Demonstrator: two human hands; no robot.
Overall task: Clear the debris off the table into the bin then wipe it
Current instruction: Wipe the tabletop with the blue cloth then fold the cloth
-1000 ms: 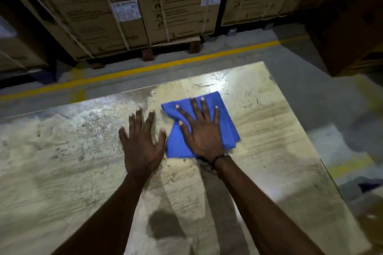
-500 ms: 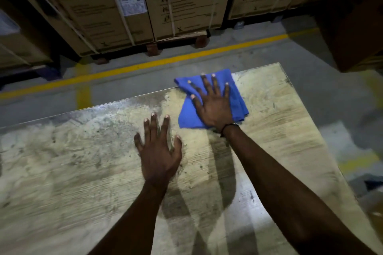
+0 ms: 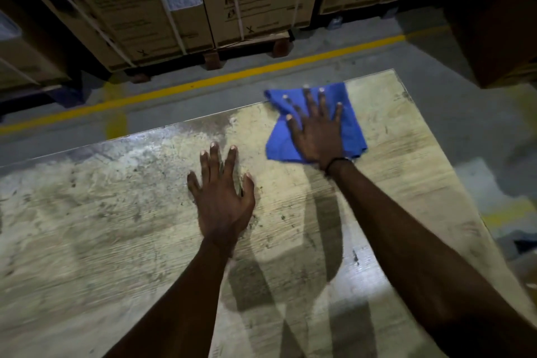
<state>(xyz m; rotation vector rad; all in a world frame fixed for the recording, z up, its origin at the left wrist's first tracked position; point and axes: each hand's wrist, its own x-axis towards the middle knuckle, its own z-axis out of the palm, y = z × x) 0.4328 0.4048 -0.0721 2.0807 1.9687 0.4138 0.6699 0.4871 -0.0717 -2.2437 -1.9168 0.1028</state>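
Table (image 3: 116,241) far edge | blue cloth (image 3: 353,131) under flat right hand (image 3: 318,136) | left hand (image 3: 222,197) splayed, bare

Blue cloth (image 3: 353,131): soft, crumpled, spread mostly flat on worktop (image 3: 116,241), near far right corner. Far edge of cloth reaches far edge of worktop. Right hand (image 3: 318,136) lies flat on top of cloth, fingers spread wide, palm down. Worktop: pale wood look, scuffed, dark specks and grey smudges, worst at far left side. Shiny wet-looking patch near far edge. Left hand (image 3: 222,197) flat on bare worktop, beside cloth, not touching it.
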